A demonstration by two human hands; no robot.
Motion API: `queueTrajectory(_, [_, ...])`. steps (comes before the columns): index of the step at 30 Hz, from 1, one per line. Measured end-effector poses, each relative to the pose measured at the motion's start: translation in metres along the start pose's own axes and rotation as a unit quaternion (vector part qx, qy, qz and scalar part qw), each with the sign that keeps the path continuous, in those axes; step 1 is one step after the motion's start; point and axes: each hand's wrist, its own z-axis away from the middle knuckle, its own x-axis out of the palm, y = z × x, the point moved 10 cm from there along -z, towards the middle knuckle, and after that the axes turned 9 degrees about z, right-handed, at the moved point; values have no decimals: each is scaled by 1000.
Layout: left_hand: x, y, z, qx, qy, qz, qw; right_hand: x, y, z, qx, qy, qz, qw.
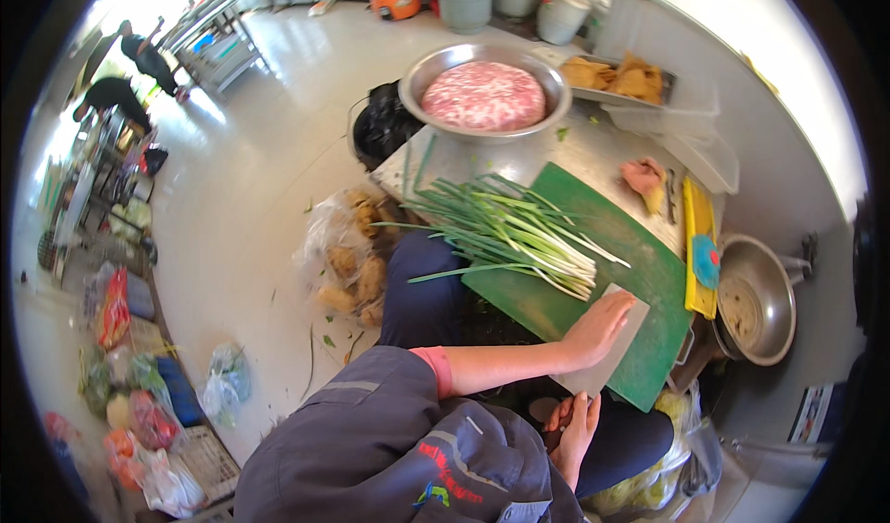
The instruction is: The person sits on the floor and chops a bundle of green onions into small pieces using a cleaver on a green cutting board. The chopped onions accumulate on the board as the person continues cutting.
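Note:
A bunch of scallions [514, 234] lies across the green cutting board [653, 356], white ends toward me and green tops over the far left edge. My right hand [576, 425] is closed around the handle end of a cleaver [629, 328], with the handle mostly hidden by the fingers. The broad grey blade is over the board's near corner, just short of the white ends. My left hand [599, 330] is laid along the blade with its fingers stretched out, holding nothing.
Behind the board stands a steel basin of minced meat [483, 95]. A yellow slicer [697, 245] and a steel bowl [758, 300] are at the right. Near my left knee is a bag of potatoes [354, 276]. Two people are at the far left.

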Motion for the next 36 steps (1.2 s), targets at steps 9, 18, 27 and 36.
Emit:
queueTrajectory(9, [-149,102,-25,93,145,-94,981,95,-56,-3,-28,-178,45,983])
queueTrajectory(18, [-336,83,-26,-59,35,-351,934,290,-57,-20,186,-398,9,898])
queueTrajectory(27, [-545,-23,-134,-36,-46,-344,937,464,-34,-100,264,-444,-111,849])
queueTrajectory(36, [-620,-159,-147,-197,177,-152,952,363,-38,-57,260,-400,-111,872])
